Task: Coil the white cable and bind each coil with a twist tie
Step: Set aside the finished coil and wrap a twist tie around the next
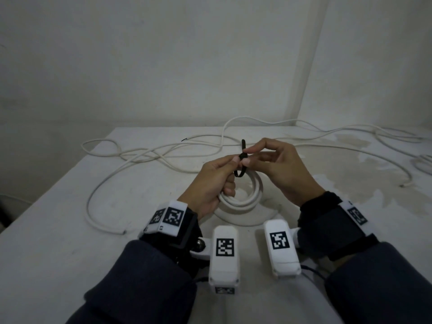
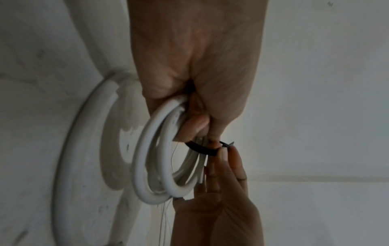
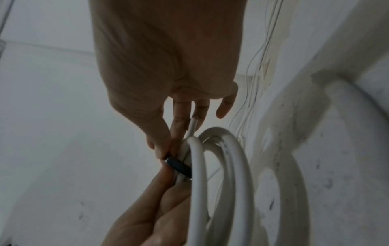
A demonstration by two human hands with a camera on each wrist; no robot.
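Left hand (image 1: 211, 183) grips the springy white cable coil (image 1: 243, 195); right hand (image 1: 278, 169) pinches the thin black tie (image 1: 240, 167) just beyond the left fingertips.

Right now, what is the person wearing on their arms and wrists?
Both arms have dark blue-grey sleeves. Each wrist carries a black strap with small white blocks printed with black-and-white square patterns. A white box-shaped camera hangs under the left wrist and another white box-shaped camera under the right, each with the same kind of pattern. Thin black wires trail from them. The hands are bare.
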